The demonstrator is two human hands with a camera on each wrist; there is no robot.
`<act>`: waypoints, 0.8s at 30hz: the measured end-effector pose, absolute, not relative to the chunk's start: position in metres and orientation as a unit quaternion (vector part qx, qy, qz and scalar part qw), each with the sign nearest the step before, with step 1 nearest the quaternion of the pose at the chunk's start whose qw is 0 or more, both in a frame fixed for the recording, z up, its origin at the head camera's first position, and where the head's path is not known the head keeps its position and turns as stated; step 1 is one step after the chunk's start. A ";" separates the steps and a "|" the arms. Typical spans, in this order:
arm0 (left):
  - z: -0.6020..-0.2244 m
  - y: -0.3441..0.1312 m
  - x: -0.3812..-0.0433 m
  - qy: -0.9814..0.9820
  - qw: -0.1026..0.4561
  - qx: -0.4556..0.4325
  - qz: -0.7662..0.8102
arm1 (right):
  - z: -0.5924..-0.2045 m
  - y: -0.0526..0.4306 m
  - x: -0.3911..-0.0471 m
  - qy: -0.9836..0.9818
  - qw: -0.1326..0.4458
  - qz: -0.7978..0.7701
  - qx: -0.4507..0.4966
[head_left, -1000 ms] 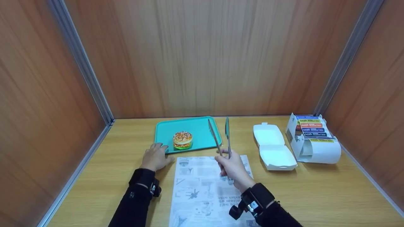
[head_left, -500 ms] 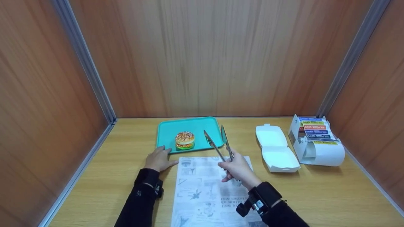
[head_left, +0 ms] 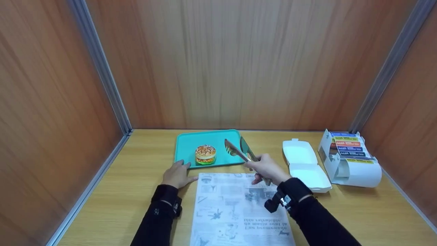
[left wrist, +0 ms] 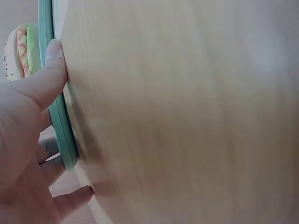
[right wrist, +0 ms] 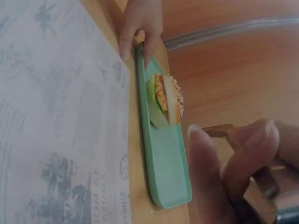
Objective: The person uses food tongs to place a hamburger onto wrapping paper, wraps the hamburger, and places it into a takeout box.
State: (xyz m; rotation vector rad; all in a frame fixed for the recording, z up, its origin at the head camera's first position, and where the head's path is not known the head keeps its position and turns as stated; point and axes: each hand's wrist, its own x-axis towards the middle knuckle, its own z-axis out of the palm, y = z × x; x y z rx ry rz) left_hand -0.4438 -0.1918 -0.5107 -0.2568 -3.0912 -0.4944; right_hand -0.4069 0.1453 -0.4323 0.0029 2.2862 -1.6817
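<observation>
Tongs (head_left: 240, 154) lean nearer the burger (head_left: 205, 154) than 1 second ago.

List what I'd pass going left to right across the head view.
Left hand → burger → right hand → open box → white holder.

On the tray (head_left: 191, 140) the burger (head_left: 205, 154) is sitting; at the tray's front left corner my left hand (head_left: 175, 174) is resting. Before the tray the paper (head_left: 222, 212) is lying; rightward the clamshell (head_left: 304, 162), then the carton (head_left: 358, 174), nearer the tabletop's (head_left: 109, 198) right edge.
</observation>
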 end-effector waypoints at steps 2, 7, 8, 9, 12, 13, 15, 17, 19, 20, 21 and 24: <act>-0.512 -0.192 -0.443 -0.984 -0.003 -0.081 -0.162 | -0.434 0.144 -0.414 0.769 0.179 -0.614 0.001; -0.514 -0.191 -0.444 -0.983 -0.007 -0.074 -0.171 | -0.439 0.133 -0.429 0.696 0.242 -0.676 -0.005; -0.514 -0.191 -0.443 -0.982 -0.009 -0.073 -0.172 | -0.441 0.130 -0.431 0.688 0.249 -0.682 -0.006; -0.514 -0.190 -0.443 -0.982 -0.012 -0.071 -0.173 | -0.443 0.126 -0.432 0.682 0.256 -0.686 -0.006; -0.513 -0.190 -0.443 -0.982 -0.013 -0.065 -0.179 | -0.448 0.114 -0.439 0.670 0.273 -0.690 -0.008; -0.513 -0.190 -0.443 -0.982 -0.015 -0.064 -0.179 | -0.451 0.111 -0.442 0.668 0.278 -0.690 -0.010; -0.513 -0.190 -0.443 -0.982 -0.015 -0.064 -0.178 | -0.455 0.105 -0.446 0.666 0.286 -0.689 -0.014; -0.513 -0.189 -0.443 -0.982 -0.014 -0.065 -0.175 | -0.459 0.100 -0.449 0.662 0.293 -0.689 -0.018; -0.513 -0.190 -0.443 -0.983 -0.013 -0.067 -0.173 | -0.461 0.097 -0.452 0.665 0.299 -0.684 -0.021; -0.513 -0.190 -0.444 -0.983 -0.013 -0.067 -0.172 | -0.462 0.096 -0.453 0.668 0.303 -0.679 -0.020; -0.512 -0.190 -0.444 -0.983 -0.013 -0.068 -0.172 | -0.462 0.095 -0.454 0.673 0.307 -0.673 -0.021; -0.514 -0.191 -0.443 -0.982 -0.012 -0.069 -0.176 | -0.463 0.095 -0.455 0.698 0.314 -0.643 -0.025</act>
